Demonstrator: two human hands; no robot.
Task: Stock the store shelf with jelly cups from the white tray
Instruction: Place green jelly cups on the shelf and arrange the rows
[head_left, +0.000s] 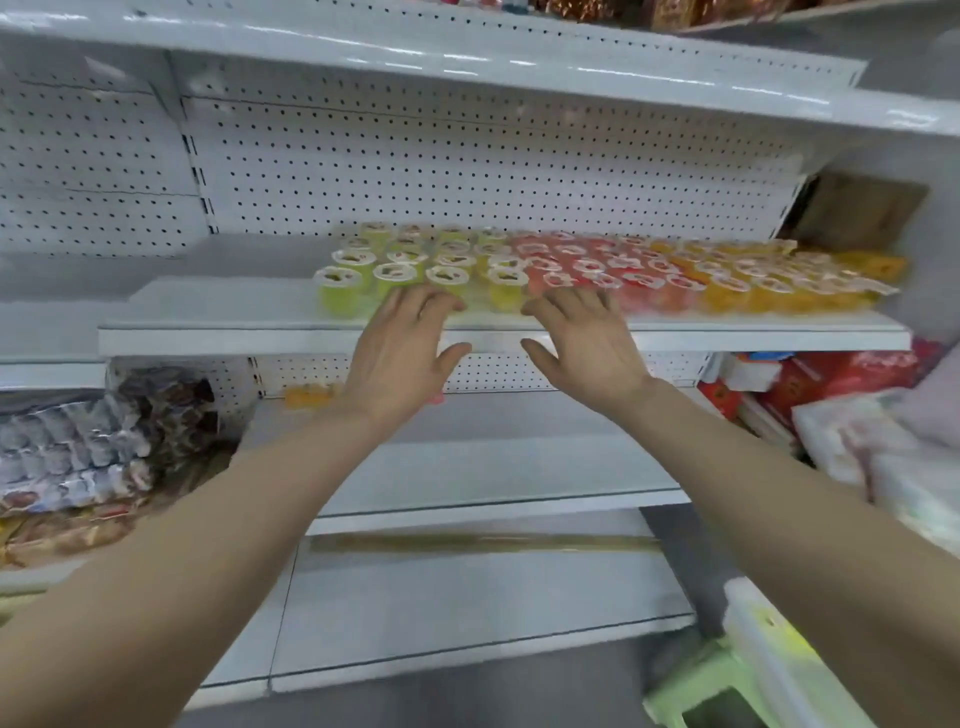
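Note:
Rows of jelly cups fill the white store shelf (218, 332): green ones (340, 291) at the left, red ones (587, 265) in the middle, orange ones (748, 291) at the right. My left hand (400, 353) reaches up to the shelf's front edge, its straight fingers at the front row of green cups. My right hand (587, 343) does the same beside it, fingertips at the front red cups. Neither hand holds anything. The white tray (769, 644) shows only as a rim at the lower right, on a green stool (696, 696).
A lone orange cup (306, 396) lies on the shelf below. Wrapped snack packs (93, 447) fill the lower left shelf, red boxes (831, 384) and white packs the right. A cardboard piece (857, 213) stands behind the orange cups. The shelf left of the green cups is bare.

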